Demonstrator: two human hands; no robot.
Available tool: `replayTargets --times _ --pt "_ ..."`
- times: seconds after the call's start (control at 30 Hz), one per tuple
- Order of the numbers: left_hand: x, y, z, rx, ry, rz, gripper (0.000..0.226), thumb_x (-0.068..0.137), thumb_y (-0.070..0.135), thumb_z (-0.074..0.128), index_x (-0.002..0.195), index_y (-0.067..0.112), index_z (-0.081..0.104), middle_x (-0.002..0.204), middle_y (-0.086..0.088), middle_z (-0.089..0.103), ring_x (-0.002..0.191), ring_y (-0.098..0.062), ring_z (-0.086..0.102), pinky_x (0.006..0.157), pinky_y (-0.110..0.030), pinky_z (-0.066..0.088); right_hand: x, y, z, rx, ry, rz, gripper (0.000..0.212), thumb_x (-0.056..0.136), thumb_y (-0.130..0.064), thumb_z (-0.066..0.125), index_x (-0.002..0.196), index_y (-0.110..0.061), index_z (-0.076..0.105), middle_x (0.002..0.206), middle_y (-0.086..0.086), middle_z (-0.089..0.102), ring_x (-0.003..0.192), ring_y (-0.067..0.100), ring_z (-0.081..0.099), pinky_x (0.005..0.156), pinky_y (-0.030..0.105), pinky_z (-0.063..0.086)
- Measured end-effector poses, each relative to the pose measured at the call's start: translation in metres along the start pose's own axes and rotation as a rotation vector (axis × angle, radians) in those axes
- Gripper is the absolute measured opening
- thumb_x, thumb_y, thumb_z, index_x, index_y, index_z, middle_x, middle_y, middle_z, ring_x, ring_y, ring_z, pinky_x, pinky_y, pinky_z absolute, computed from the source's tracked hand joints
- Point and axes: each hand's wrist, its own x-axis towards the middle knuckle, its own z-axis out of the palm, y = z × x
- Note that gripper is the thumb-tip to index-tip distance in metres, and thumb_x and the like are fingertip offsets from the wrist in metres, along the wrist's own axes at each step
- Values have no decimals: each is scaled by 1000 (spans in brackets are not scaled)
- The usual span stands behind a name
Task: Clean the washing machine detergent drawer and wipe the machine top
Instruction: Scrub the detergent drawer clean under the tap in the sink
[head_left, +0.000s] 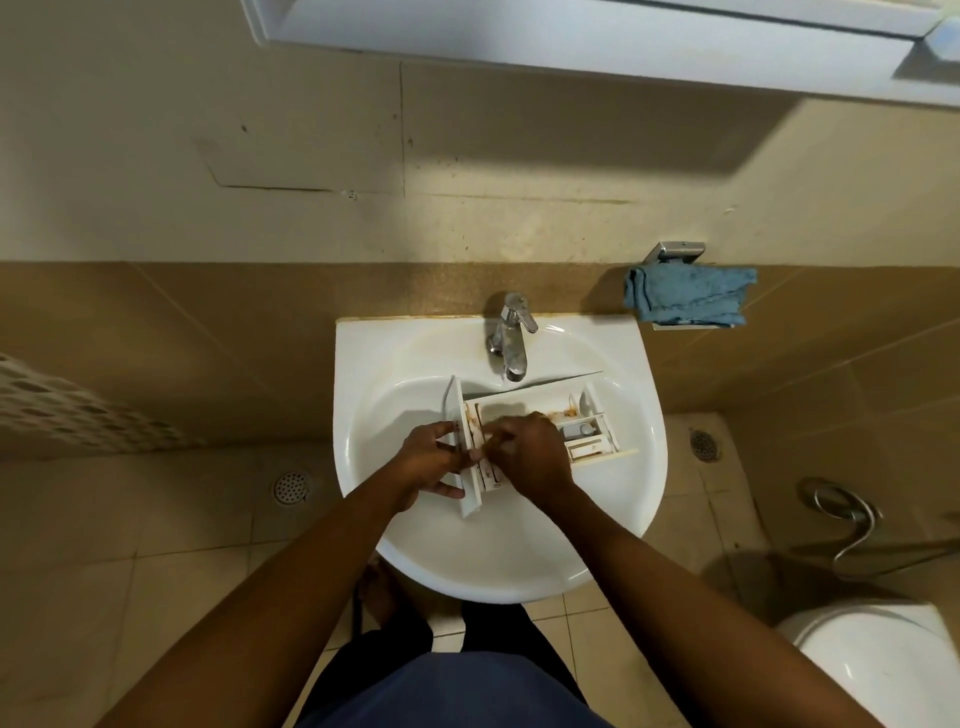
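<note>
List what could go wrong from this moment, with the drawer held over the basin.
1. The detergent drawer spans the sink with the left hand gripping only its front panel; it may slip or knock the tap.
2. Brown residue remains in the far compartments, so it could be missed.
3. The right hand works inside thin dividers; hard pressure might crack one.

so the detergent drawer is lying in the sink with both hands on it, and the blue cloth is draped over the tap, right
Not quite. The blue cloth sits on the wall-mounted holder right of the tap, not over it, as the head view shows. The detergent drawer does lie in the sink with the left hand and right hand on it.
</note>
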Motion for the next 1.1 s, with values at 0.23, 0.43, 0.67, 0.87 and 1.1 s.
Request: replayTargets --times 0.23,0.43,0.67,0.87,1.1 --pt "4 1 -2 23 -13 -11 74 81 9 86 148 16 53 116 -16 74 105 -33 73 76 -54 64 10 -11 21 80 155 209 8 90 -20 73 86 -22 79 85 -4 77 75 15 69 71 30 57" --pt "3 1 -2 27 -8 -4 73 83 7 84 149 14 52 116 -16 73 104 -31 73 72 -49 65 7 -4 22 -66 203 106 8 89 -22 72 90 -22 80 85 -3 78 73 19 71 69 33 57" --pt "3 0 -1 19 -7 -15 73 82 8 85 148 14 53 112 -15 76 100 -28 75 67 -45 65 34 -1 23 11 142 313 12 89 -33 73 87 -23 79 84 -5 77 76 16 71 69 28 54" --pt "4 -1 -2 19 -11 -2 78 82 8 85 151 14 49 119 -14 73 103 -28 73 69 -46 65 0 6 5 -136 -108 261 20 72 -33 86 91 -33 80 98 -10 77 99 18 65 90 40 48" --pt "1 1 -1 6 -8 -12 74 81 8 86 147 13 53 109 -13 76 98 -27 75 67 -46 65 44 -3 20 -134 22 426 28 94 -51 61 92 -26 76 92 -5 75 93 21 68 90 40 41"
